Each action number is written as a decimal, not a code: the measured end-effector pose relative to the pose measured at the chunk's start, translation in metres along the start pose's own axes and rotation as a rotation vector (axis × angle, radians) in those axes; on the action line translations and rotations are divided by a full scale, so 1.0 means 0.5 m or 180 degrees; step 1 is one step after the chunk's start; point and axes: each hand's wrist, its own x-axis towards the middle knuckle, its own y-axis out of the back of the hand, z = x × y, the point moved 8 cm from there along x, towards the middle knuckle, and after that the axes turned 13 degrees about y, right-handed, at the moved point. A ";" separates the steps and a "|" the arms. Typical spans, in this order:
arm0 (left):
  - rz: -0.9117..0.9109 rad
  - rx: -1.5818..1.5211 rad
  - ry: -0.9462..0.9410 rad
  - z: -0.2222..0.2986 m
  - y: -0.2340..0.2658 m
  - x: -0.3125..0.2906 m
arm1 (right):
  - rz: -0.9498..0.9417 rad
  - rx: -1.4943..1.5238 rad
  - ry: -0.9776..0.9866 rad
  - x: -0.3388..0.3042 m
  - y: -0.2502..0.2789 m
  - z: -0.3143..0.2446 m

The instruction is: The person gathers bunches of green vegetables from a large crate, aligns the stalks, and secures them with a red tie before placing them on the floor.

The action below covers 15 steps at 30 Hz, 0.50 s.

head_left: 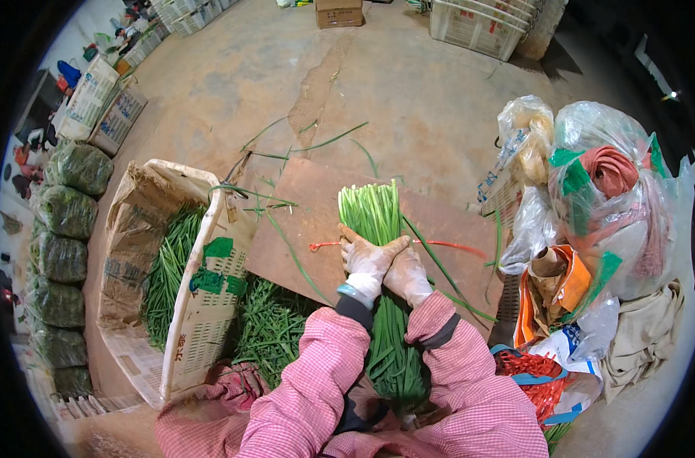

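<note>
Both hands close around a thick bundle of garlic chives (369,210) in the center of the frame. The left hand (365,256) and the right hand (408,273) press together side by side, thumbs meeting over the stalks; the fingertips under the bundle are hidden. The pale cut ends point toward the top of the frame, while the dark green leaves run down between the pink checked sleeves (305,382). A pale bangle (353,293) circles the left wrist.

Beneath the bundle's upper part lies a brown board (439,214), with a red tie (458,248) showing on both sides of the stalks and loose leaves scattered about.

At left center, a tilted white plastic crate (181,351), lined with brown paper (126,275), holds more greens (172,263); a loose heap of greens (267,328) sits between it and the left sleeve. Wrapped green bales (61,256) are stacked along the left side. Farther out, at the dim upper-left edge, small figures (31,164) appear to be seated people, too blurred to be certain.

Clear plastic bags (618,229) fill the right side, above red twine (542,382) and a beige cloth (643,336). Stacked crates (477,30) stand at upper right.
</note>
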 end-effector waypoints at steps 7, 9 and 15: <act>0.0686 0.0407 0.0094 0.018 0.015 -0.012 | 0.1367 -0.0068 0.1170 -0.108 0.152 -0.003; 0.0759 0.0433 0.0046 0.025 0.014 -0.005 | 0.1636 0.1336 -0.0289 -0.115 0.188 0.176; 0.0725 0.0380 -0.0118 0.010 0.001 -0.051 | 0.1074 0.0079 -0.1257 -0.008 0.186 0.262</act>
